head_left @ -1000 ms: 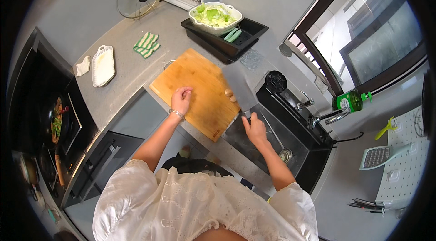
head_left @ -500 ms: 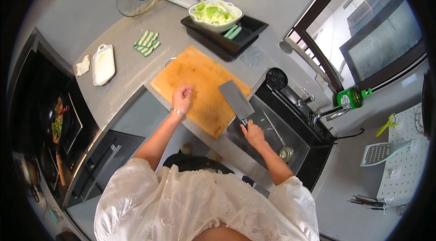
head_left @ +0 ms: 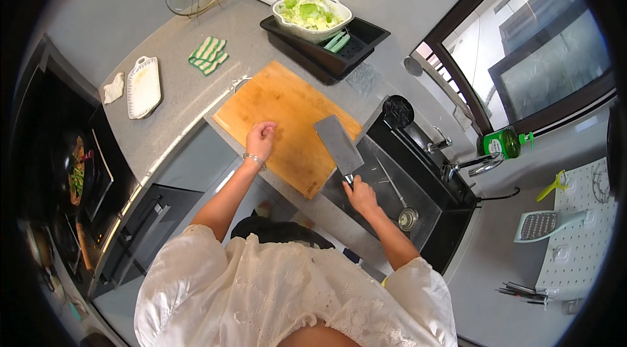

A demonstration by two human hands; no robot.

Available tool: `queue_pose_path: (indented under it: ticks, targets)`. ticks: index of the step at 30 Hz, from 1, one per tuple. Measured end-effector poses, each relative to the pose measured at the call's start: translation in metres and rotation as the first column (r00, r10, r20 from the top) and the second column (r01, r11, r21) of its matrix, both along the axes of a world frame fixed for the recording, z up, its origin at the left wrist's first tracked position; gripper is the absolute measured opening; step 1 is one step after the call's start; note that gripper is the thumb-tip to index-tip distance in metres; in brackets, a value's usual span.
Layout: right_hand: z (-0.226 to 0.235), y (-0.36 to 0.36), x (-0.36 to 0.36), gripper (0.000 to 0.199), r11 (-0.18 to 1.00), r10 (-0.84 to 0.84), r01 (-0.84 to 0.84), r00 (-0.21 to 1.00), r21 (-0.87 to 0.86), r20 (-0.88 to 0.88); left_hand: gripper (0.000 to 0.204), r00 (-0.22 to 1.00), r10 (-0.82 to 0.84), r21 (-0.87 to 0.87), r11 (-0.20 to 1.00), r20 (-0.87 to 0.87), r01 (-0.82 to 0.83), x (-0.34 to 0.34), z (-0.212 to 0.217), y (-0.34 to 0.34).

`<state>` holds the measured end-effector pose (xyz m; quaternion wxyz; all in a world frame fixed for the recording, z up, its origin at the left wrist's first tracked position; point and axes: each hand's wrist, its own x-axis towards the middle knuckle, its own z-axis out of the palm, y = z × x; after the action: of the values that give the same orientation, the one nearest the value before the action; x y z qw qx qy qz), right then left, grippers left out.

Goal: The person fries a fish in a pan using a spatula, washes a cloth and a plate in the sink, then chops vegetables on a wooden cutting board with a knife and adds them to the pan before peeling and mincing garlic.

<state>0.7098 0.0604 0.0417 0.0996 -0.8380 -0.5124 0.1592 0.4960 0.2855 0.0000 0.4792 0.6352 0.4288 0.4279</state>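
Note:
My right hand is wrapped round the dark handle of a cleaver. The broad grey blade lies over the right edge of a wooden cutting board, between board and sink. My left hand, with a bracelet at the wrist, is over the board's near left part. Its fingers are curled in, and I see nothing in them. No food shows on the board.
Right of the board is a dark sink holding a ladle-like strainer. Behind stand a black tray and a white bowl of chopped lettuce. A striped cloth and white dish lie left, near a wok with food.
The view has shifted slightly. Both hands and the cleaver keep nearly the same place over the board; nothing was taken hold of or let go.

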Motion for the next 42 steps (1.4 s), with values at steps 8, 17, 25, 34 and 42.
queue_pose_path:
  ticks: [8,17,25,34,42]
  targets:
    - [0.005,0.002,0.001,0.04,0.995,-0.025,0.027,1.0,-0.095,0.018,0.012,0.993,0.013,-0.163,0.987,0.115,0.006,-0.017,0.006,0.003]
    - [0.019,0.144,-0.114,0.043,0.998,0.06,-0.059,0.993,0.006,-0.098,0.017,0.99,-0.012,-0.209,0.977,0.141,0.041,-0.027,0.001,0.02]
    - [0.014,0.156,-0.082,0.033,0.825,-0.058,0.019,0.997,0.564,0.052,0.02,0.996,0.005,-0.216,0.976,0.088,0.014,-0.064,-0.014,0.039]
    - [-0.038,0.101,-0.003,0.03,0.823,-0.324,0.323,0.942,0.467,-0.081,0.017,0.998,-0.053,-0.195,0.979,0.038,0.059,-0.056,-0.014,0.043]
    - [-0.018,0.128,0.003,0.013,0.69,-0.165,0.701,0.395,0.181,-0.904,0.017,0.993,-0.094,-0.195,0.975,0.069,0.106,-0.052,-0.006,0.042]
